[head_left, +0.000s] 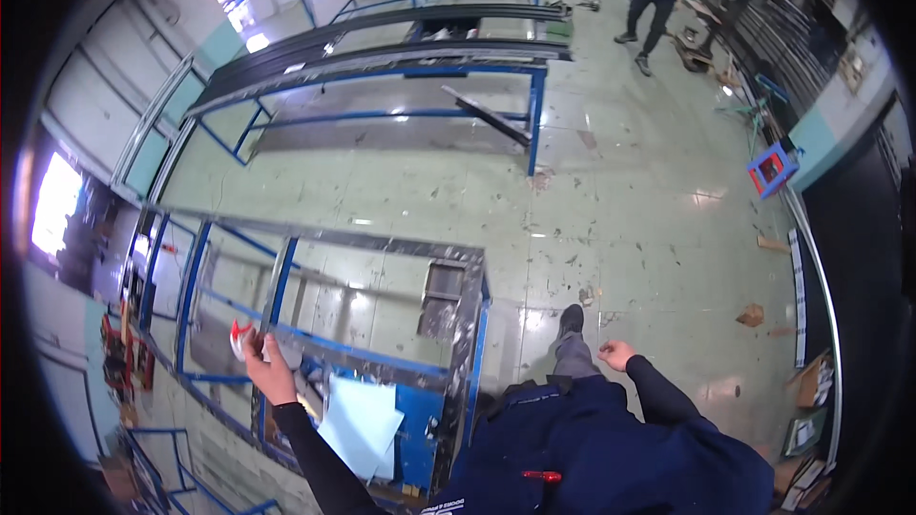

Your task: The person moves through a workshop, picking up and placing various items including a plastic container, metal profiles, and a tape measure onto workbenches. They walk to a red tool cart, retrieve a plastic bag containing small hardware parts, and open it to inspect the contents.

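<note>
Hands apart: left hand (267,367) grips a red-and-white object (239,337) over the metal frame (382,248), right hand (617,355) loosely curled, empty.

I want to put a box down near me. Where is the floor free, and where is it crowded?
Free: the green floor between the right hand, the blue stool and the long blue rack. Crowded: around the left hand, which holds a red-and-white thing over the metal frame, with white sheets below.
</note>
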{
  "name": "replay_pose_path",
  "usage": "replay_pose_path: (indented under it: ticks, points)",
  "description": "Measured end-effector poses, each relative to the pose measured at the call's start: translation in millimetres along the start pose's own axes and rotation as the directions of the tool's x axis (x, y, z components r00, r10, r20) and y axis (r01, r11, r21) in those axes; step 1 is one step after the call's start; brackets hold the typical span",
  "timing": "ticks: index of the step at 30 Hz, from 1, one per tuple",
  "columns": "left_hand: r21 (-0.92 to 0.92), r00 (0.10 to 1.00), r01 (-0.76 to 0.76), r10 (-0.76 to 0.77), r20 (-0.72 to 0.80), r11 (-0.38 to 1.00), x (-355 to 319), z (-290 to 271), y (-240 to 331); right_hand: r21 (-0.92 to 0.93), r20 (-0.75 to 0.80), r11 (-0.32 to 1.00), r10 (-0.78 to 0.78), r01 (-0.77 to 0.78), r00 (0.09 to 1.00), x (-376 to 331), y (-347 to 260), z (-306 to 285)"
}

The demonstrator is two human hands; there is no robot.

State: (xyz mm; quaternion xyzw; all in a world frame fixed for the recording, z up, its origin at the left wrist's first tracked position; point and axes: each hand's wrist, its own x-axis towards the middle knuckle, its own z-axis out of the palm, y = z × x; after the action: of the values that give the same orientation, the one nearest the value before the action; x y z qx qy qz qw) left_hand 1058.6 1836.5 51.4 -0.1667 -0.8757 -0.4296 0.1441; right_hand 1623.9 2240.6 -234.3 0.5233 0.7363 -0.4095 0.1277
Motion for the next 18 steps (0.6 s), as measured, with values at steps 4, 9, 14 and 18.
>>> replay_pose_path:
  ticks: [4, 9, 14, 18]
  points:
    - [-0.22, 0.995, 0.088, -0.077, 0.055, 0.972, 2.1, 139.6, 68.6, 0.161, -0.049, 0.981, 0.113, -0.104, 0.992, 30.4, 72.5, -12.5]
    - [-0.181, 0.738, 0.266, -0.08, 0.67, 0.947, -140.9, 394.6, 122.5, 0.431, -0.066, 0.872, 0.285, -0.23, 0.956, 56.6, 147.5, -60.0]
    - [0.213, 0.427, 0.308, -0.335, 0.84, 0.927, -280.5, 477.8, 60.2, 0.334, -0.231, 0.879, 0.425, -0.339, 0.875, 113.6, 207.6, -140.8]
    - [0.312, 0.327, 0.428, -0.468, 0.821, 0.848, -282.2, 507.0, 46.0, 0.314, -0.363, 0.867, 0.486, -0.387, 0.795, 171.7, 187.1, -210.8]
